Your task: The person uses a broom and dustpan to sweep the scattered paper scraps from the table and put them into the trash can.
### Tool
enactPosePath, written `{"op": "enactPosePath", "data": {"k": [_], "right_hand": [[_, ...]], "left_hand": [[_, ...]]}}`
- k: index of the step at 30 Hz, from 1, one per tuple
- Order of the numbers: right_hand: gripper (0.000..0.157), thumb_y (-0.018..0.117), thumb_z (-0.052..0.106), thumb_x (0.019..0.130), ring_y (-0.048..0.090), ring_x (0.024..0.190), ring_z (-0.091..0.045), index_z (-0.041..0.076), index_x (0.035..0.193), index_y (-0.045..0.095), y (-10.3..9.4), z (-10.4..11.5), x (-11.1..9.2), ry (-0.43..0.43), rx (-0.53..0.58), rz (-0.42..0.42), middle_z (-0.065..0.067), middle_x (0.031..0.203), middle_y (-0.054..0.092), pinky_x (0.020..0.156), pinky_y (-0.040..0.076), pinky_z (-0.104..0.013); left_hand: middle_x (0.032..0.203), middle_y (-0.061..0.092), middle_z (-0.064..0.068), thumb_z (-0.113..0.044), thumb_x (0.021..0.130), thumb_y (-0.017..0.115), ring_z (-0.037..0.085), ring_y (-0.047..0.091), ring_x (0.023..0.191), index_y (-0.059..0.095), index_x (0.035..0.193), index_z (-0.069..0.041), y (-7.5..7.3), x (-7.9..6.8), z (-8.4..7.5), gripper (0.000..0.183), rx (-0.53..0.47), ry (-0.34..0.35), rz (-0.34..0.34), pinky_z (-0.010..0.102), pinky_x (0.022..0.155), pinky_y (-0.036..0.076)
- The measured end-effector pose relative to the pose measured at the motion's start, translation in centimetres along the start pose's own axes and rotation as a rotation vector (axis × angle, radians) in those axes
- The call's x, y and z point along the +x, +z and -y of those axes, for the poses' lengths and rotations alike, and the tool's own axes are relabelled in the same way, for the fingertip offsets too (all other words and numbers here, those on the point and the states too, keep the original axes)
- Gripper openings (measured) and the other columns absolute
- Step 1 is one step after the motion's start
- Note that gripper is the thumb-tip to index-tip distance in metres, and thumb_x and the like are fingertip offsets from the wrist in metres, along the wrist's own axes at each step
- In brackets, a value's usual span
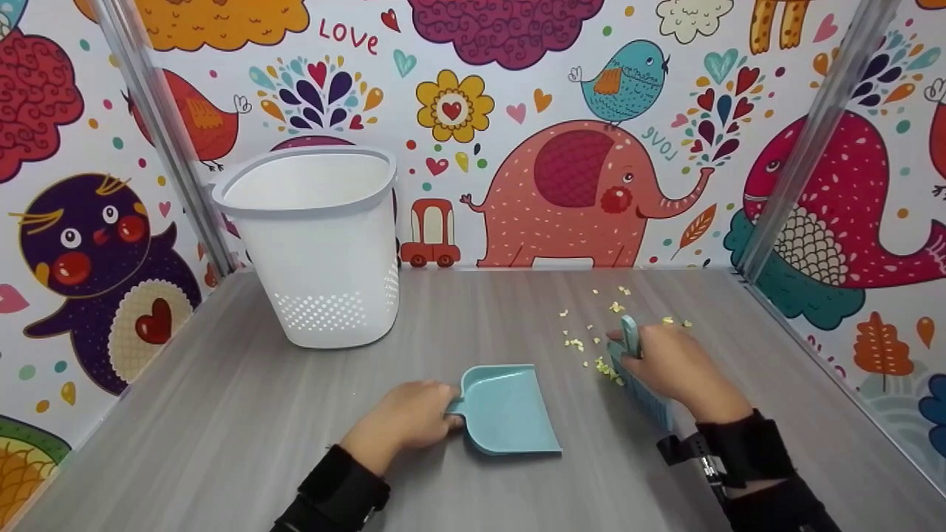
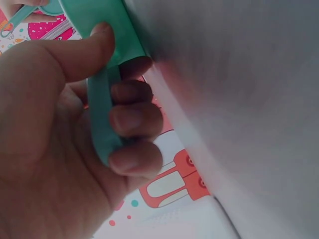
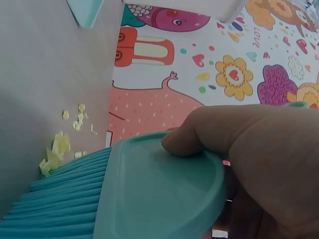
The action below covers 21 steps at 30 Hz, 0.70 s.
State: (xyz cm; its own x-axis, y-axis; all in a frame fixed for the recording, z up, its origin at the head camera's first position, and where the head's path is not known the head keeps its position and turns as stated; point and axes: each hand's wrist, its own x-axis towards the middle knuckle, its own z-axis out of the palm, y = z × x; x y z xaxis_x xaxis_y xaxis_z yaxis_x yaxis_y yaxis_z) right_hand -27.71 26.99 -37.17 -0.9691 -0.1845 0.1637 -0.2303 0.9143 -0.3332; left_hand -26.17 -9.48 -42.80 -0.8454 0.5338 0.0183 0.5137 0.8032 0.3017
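A light teal dustpan (image 1: 510, 410) lies on the grey table, its wide edge facing right. My left hand (image 1: 410, 417) grips its handle (image 2: 102, 114), fingers curled round it and the thumb pressed on top in the left wrist view. Farther right, my right hand (image 1: 676, 366) holds a teal hand brush (image 3: 164, 189) by its handle. The blue bristles (image 3: 65, 199) touch the table beside small yellow scraps (image 1: 610, 369). More scraps are scattered loosely behind and to the left of the brush, and a couple lie beyond the right hand.
A white bin (image 1: 318, 258) with a perforated lower part stands at the back left of the table (image 1: 473, 318). Walls printed with cartoon animals enclose the back and sides, with metal posts (image 1: 820, 140) at the corners. Black straps (image 1: 754, 451) wrap both wrists.
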Motion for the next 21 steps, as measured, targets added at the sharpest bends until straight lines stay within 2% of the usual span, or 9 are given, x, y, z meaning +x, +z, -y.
{"op": "enactPosePath", "data": {"k": [6, 10, 14, 16, 21], "right_hand": [[0.037, 0.082, 0.005, 0.09, 0.061, 0.077, -0.021, 0.006, 0.127, 0.078, 0.2, 1.7, -0.6, -0.03, -0.032, 0.015, -0.012, 0.095, 0.077, 0.071, 0.055, -0.04], [0.034, 0.083, 0.004, 0.088, 0.067, 0.077, -0.019, 0.005, 0.122, 0.08, 0.2, 2.8, -1.0, -0.064, -0.023, 0.027, -0.016, 0.104, 0.079, 0.075, 0.062, -0.046], [0.037, 0.083, 0.003, 0.09, 0.075, 0.096, -0.024, 0.009, 0.126, 0.079, -0.4, 3.1, -1.4, -0.098, 0.023, 0.037, -0.015, 0.119, 0.077, 0.089, 0.061, -0.055], [0.039, 0.082, 0.004, 0.091, 0.074, 0.098, -0.027, 0.011, 0.129, 0.078, -1.0, 3.0, -1.5, -0.089, 0.047, 0.036, -0.015, 0.117, 0.078, 0.088, 0.061, -0.053], [0.041, 0.079, 0.007, 0.094, 0.07, 0.09, -0.027, 0.015, 0.135, 0.075, -2.8, 1.6, -1.3, -0.042, 0.045, -0.003, -0.019, 0.116, 0.076, 0.079, 0.061, -0.051]], "left_hand": [[0.071, 0.039, -0.004, -0.024, 0.097, 0.077, 0.014, 0.042, 0.069, 0.052, 0.079, -0.015, 0.0, 0.0, 0.1, 0.032, 0.0, 0.008, -0.001, 0.036, 0.065, 0.039], [0.072, 0.04, -0.004, -0.023, 0.097, 0.077, 0.014, 0.043, 0.069, 0.052, 0.08, -0.014, 0.1, 0.0, 0.1, 0.032, -0.003, 0.011, -0.006, 0.036, 0.065, 0.04], [0.073, 0.042, -0.004, -0.022, 0.097, 0.078, 0.014, 0.043, 0.07, 0.053, 0.081, -0.014, 0.1, 0.0, 0.1, 0.031, -0.006, 0.013, -0.008, 0.036, 0.065, 0.041], [0.073, 0.042, -0.003, -0.022, 0.097, 0.078, 0.015, 0.043, 0.07, 0.054, 0.081, -0.014, 0.1, 0.0, 0.1, 0.03, -0.008, 0.009, -0.005, 0.036, 0.065, 0.041], [0.073, 0.04, -0.004, -0.023, 0.097, 0.077, 0.015, 0.042, 0.07, 0.053, 0.081, -0.014, 0.0, 0.0, 0.1, 0.03, -0.014, 0.0, 0.001, 0.036, 0.065, 0.039]]}}
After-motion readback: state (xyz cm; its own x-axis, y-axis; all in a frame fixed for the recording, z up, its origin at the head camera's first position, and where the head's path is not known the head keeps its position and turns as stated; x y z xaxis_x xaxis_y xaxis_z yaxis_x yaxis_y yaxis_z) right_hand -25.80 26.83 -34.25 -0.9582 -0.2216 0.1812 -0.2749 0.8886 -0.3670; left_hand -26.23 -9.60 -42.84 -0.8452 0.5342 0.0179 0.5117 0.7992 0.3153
